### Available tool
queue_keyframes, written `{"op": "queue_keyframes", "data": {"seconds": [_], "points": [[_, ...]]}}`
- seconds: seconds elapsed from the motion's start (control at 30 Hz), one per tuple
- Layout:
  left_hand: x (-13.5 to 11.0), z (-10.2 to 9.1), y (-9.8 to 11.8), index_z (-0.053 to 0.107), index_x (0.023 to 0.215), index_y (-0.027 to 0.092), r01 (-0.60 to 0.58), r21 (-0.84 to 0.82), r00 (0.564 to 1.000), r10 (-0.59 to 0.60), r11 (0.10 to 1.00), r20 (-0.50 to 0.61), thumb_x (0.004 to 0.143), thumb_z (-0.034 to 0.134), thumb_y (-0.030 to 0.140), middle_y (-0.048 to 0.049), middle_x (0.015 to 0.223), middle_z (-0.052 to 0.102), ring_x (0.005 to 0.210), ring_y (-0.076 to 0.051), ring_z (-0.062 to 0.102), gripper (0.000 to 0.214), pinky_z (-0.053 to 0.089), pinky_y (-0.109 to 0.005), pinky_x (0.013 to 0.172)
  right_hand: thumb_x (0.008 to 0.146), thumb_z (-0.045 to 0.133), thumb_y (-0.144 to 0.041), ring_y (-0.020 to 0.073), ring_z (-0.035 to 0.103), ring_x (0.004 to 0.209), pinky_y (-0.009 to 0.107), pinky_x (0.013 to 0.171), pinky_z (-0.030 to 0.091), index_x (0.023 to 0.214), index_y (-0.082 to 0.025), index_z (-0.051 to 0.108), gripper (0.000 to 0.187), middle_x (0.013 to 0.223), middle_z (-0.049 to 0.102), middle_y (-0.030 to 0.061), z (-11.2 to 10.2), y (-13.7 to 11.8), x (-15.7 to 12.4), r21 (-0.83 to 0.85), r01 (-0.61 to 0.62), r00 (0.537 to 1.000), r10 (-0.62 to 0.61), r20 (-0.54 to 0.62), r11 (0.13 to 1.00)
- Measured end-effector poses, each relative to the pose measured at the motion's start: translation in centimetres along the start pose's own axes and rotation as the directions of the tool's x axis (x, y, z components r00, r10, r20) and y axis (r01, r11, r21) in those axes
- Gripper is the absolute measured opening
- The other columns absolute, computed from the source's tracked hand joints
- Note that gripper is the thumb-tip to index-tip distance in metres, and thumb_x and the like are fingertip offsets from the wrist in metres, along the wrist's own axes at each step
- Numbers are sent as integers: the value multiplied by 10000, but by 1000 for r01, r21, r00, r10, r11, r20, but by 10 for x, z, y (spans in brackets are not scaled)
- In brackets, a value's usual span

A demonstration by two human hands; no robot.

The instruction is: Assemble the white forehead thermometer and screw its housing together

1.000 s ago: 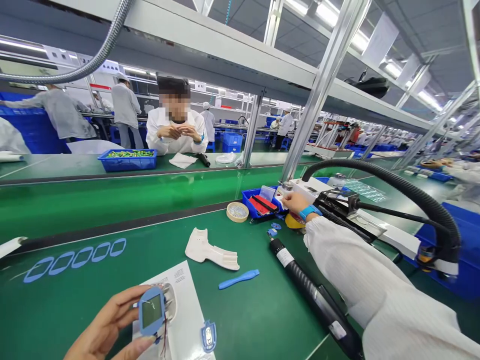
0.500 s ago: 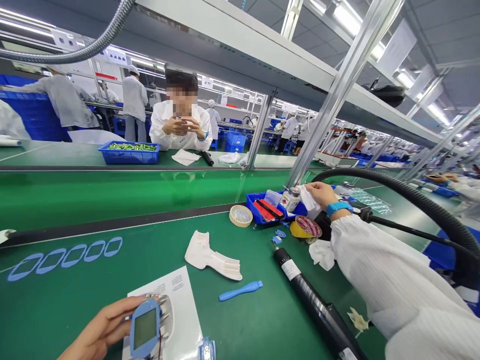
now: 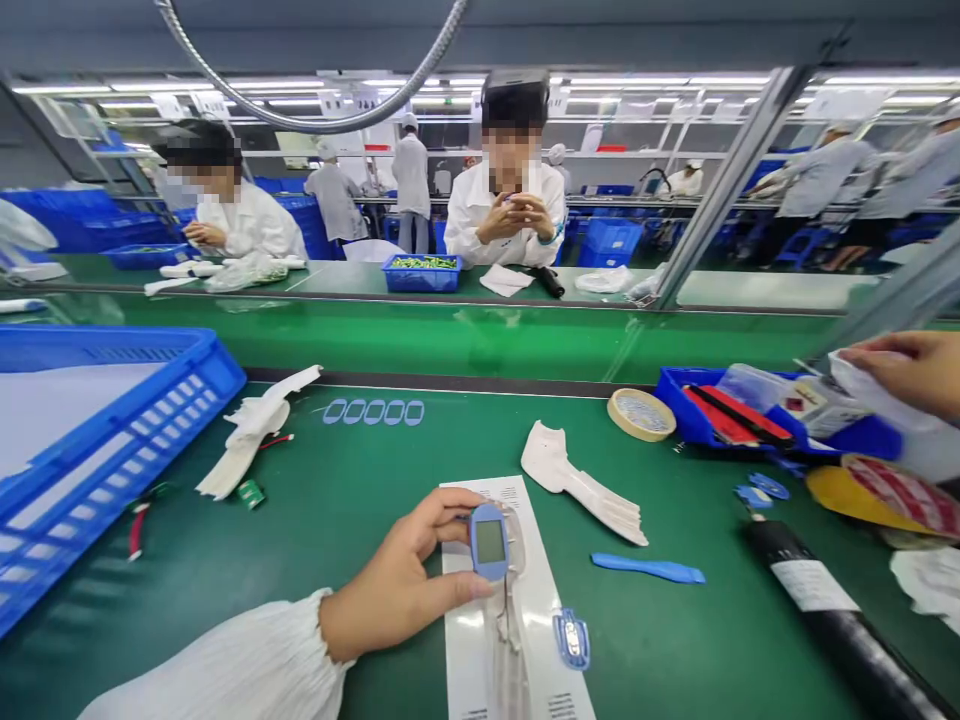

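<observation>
Swung central, blue-rimmed LCD device (image 3: 490, 542) in left hand (image 3: 397, 585).

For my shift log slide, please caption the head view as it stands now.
Left hand pinches a small blue-framed LCD device over a printed sheet on a green workbench, right hand holding a white cloth.

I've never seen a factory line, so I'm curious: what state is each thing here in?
Left hand, pinching the device
Blue device, held upright, screen blank
Right hand, resting on white cloth
Tape roll, lying flat
Blue tray, holding red strips
</observation>
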State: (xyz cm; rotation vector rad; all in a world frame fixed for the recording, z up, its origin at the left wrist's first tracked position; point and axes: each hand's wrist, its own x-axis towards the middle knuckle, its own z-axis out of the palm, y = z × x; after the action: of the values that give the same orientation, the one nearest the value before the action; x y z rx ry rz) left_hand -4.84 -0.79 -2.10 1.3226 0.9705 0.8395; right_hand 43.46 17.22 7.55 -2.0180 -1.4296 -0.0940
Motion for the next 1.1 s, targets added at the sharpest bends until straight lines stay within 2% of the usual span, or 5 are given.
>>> {"op": "queue_keyframes", "data": {"seconds": [0.07,0.17,0.33,0.8,1.1], "points": [[0,2,1,483,1103,252,-2,-19,1000,2,1000,-1,677,745,282,-27,1120,595,992,-139,564,501,455,-295,918,656,531,-735,110,399,426,337,437,274,632,-303,630,444,473,494,33,-8,-38,-40,-55,37,998,-34,53,998],[1,3,2,500,1091,254,-21,-42,1000,22,999,4,675,747,267,-19,1099,598,965,-139,573,484,463,-295,886,484,574,-827,139,506,459,287,364,360,740,-280,616,605,649,635,51,-13,-106,-120,356,155,960,-225,165,922],[2,3,1,501,1100,255,-56,-29,998,56,998,12,689,739,257,-16,1096,595,980,-144,573,474,456,-305,899,812,595,-398,114,588,649,224,549,461,808,-262,646,145,771,658,-19,2,-181,-222,643,330,667,-653,359,691],[0,8,2,481,1117,222,-76,-45,996,78,996,45,711,713,223,-20,1032,631,894,-128,617,466,491,-292,849,875,501,-123,109,540,784,226,692,458,847,-190,593,117,824,581,12,35,-189,-271,807,395,368,-881,299,439],[-1,10,3,495,1144,245,-76,-24,995,78,997,64,715,714,222,-22,1118,624,908,-115,599,482,470,-271,868,896,467,-142,140,533,758,275,662,462,860,-176,568,113,805,573,36,56,-188,-248,628,632,500,-858,117,454]]}}
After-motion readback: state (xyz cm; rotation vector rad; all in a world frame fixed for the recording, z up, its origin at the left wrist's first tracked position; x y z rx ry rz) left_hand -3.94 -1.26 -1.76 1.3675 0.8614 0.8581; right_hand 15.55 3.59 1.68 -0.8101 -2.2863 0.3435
